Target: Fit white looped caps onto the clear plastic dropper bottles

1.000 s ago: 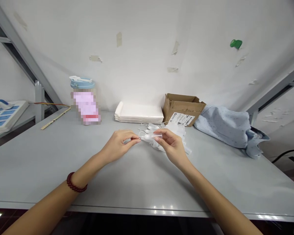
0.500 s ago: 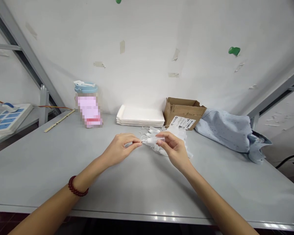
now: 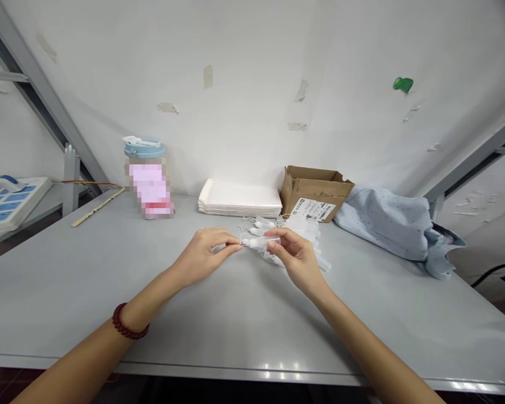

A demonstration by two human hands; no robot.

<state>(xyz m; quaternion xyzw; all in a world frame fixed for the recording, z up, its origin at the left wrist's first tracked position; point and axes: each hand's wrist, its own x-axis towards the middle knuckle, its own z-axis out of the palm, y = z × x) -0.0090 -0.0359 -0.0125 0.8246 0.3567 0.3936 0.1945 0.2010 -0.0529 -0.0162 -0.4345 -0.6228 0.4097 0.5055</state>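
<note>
Between my hands is a small translucent needle-tip squeeze bottle (image 3: 257, 242), lying nearly level with its thin tip to the left. My left hand (image 3: 202, 253) is closed in a pinch at the tip end; the fingertips hide exactly what they grip there. My right hand (image 3: 297, 252) is closed round the bottle's body, thumb in front and fingers behind. Just behind and beneath lie several similar bottles (image 3: 263, 223) with thin white strands at their tips, partly hidden by my right hand.
A stack of white padded envelopes (image 3: 239, 197) lies against the wall. Right of it are an open cardboard box (image 3: 311, 188) and a light blue cloth (image 3: 387, 221). At the left stand a blue-lidded cup (image 3: 145, 148), a wooden strip (image 3: 96, 207) and a white-and-blue device (image 3: 12, 202).
The view has shifted slightly. Both hands keep their hold on the bottle, with hardly any movement between them.
</note>
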